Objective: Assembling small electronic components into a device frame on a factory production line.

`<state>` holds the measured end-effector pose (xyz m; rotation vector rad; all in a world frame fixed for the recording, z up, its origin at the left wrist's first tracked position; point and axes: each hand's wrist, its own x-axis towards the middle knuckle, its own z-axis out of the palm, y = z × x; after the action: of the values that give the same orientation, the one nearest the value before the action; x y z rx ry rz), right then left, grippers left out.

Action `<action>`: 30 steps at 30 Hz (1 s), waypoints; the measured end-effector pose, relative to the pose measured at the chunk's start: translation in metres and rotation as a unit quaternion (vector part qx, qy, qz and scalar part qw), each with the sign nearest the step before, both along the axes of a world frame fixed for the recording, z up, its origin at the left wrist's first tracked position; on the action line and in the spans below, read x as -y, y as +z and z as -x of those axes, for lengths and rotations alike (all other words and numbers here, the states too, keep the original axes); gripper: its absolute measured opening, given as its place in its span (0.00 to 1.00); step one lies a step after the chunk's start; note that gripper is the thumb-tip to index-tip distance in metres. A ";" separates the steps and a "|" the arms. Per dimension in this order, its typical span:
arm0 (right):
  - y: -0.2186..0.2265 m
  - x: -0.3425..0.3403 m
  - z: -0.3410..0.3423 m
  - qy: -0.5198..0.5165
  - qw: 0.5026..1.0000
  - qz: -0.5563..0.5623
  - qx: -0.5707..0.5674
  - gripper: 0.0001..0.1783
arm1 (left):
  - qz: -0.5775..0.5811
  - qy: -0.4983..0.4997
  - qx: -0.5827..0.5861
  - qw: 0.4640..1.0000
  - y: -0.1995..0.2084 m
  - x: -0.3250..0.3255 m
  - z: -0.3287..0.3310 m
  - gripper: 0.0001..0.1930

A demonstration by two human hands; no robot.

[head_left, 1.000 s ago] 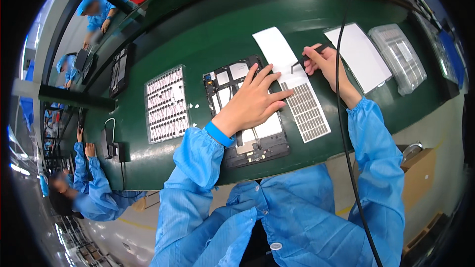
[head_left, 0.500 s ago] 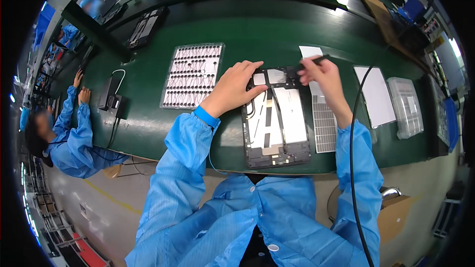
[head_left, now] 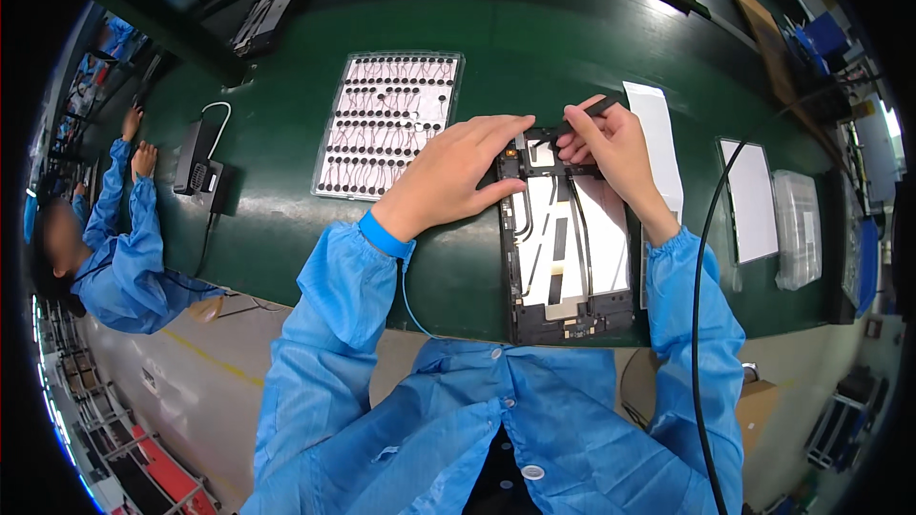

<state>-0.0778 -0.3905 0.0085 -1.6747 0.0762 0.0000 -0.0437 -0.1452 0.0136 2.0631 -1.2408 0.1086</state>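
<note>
An opened tablet chassis (head_left: 571, 248) with white and silver inner panels lies on the green bench in front of me. My left hand (head_left: 456, 172) rests flat on its upper left corner, fingers pressing the frame. My right hand (head_left: 611, 148) is at the top edge of the chassis, gripping a thin black tool (head_left: 592, 113) whose tip points at the upper parts. Both forearms wear blue sleeves.
A clear tray (head_left: 391, 124) of several small black parts lies to the left. White sheets (head_left: 663, 143) (head_left: 749, 200) and a clear plastic tray (head_left: 797, 229) lie to the right. A black cable (head_left: 701, 267) runs past my right arm. A co-worker in blue (head_left: 114, 248) sits at left.
The view has swung so the chassis sits more centred and upright. My left hand stays pressed on its upper left corner, and my right hand with the tool has stayed at the top edge.
</note>
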 end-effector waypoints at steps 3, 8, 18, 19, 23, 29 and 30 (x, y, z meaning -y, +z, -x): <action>-0.002 0.000 -0.001 0.001 1.000 -0.002 -0.001 0.13 | -0.002 0.007 0.003 1.000 0.001 0.000 0.001 0.34; -0.002 -0.001 0.000 0.000 1.000 0.002 0.006 0.13 | 0.006 0.004 0.006 1.000 0.001 0.002 -0.001 0.30; 0.003 -0.003 0.003 0.007 1.000 0.008 0.023 0.12 | -0.033 -0.011 0.059 0.998 0.006 0.004 0.003 0.11; 0.003 -0.004 0.004 0.010 0.999 0.003 0.039 0.12 | -0.036 -0.016 0.063 0.997 0.008 0.004 0.003 0.11; 0.003 0.003 0.007 -0.066 0.992 -0.052 0.097 0.11 | -0.065 -0.014 0.062 0.996 0.009 0.007 0.005 0.11; 0.021 0.085 0.026 -0.073 0.982 0.006 0.173 0.13 | -0.069 -0.036 0.117 0.990 0.007 0.013 0.006 0.13; 0.017 0.100 0.034 -0.079 0.986 0.016 0.145 0.13 | -0.066 -0.029 0.112 0.991 0.008 0.013 0.006 0.12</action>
<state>-0.1122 -0.4905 0.0256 -1.6805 -0.0114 -0.3660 -0.0495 -0.1584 0.0212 2.1714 -1.4768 0.2425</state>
